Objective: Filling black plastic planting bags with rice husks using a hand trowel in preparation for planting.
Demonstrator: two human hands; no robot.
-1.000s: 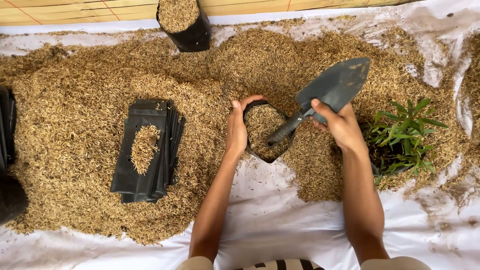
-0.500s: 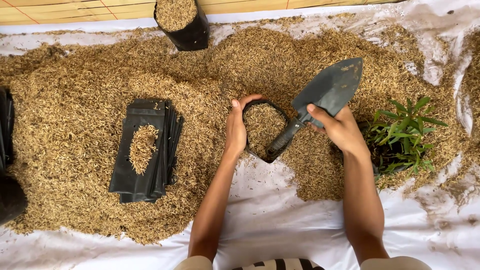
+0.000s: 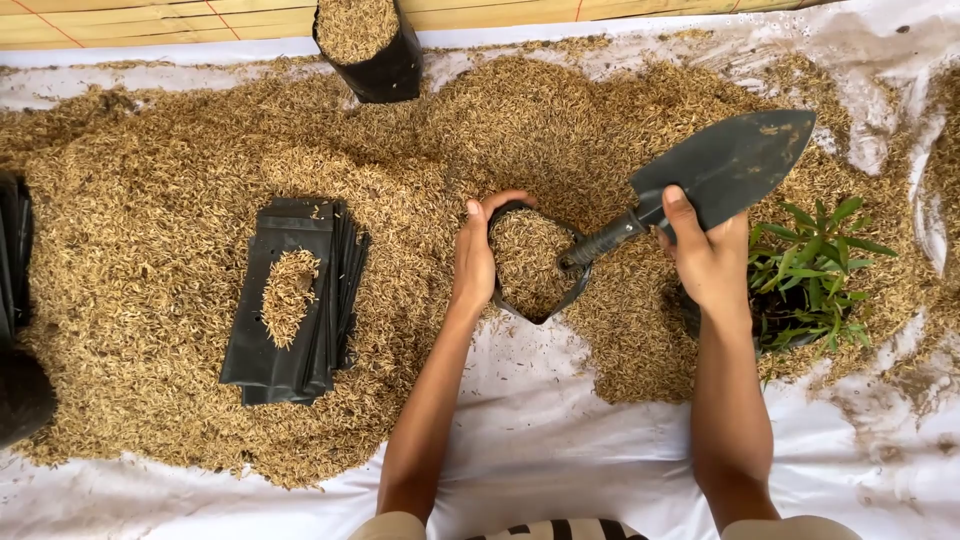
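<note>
Trowel (image 3: 715, 175) gripped in my rt hand (image 3: 708, 258), blade up; lt hand (image 3: 473, 258) holds husk-filled black bag (image 3: 533, 262) open at rim.

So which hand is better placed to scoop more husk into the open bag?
Right, probably. The right hand already grips the trowel beside the husk-filled bag, while the left hand holds its rim open.

A plant-nursery potting spot on the floor: a white sheet (image 3: 560, 450) covered with a wide heap of rice husks (image 3: 150, 200), a stack of flat black grow bags (image 3: 300, 300) left of the fingers, a filled bag (image 3: 365, 40) beyond them, and a green seedling (image 3: 815, 260) right of them.
</note>
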